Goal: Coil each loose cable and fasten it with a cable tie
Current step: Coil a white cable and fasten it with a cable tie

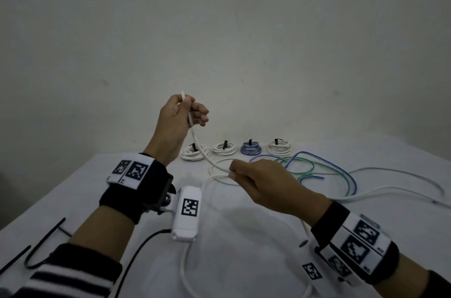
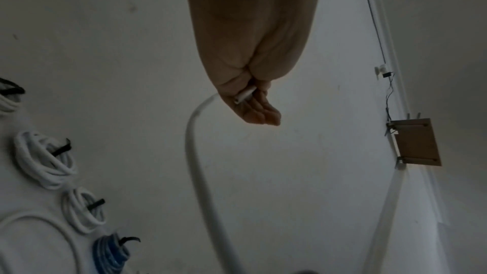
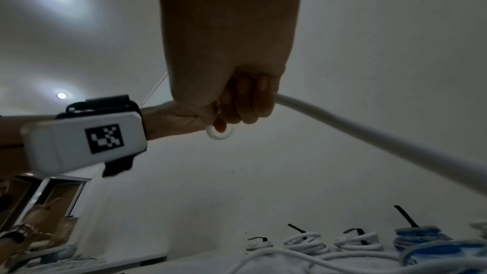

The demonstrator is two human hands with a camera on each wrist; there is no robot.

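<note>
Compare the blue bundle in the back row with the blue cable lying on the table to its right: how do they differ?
The blue bundle is wound into a tight small ring, while the loose blue cable sprawls in wide open bends. The bundle carries a black cable tie; the loose cable has none. The bundle sits alone in the row of finished coils; the loose cable lies tangled with a green cable. Both are blue, lie on the white table, and neither hand touches them.

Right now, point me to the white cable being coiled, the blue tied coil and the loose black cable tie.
white cable (image 1: 198, 149): head view, span between both hands.
blue tied coil (image 1: 251, 148): head view, front of its windings.
loose black cable tie (image 1: 45, 240): head view, mid-strap, near left.
</note>
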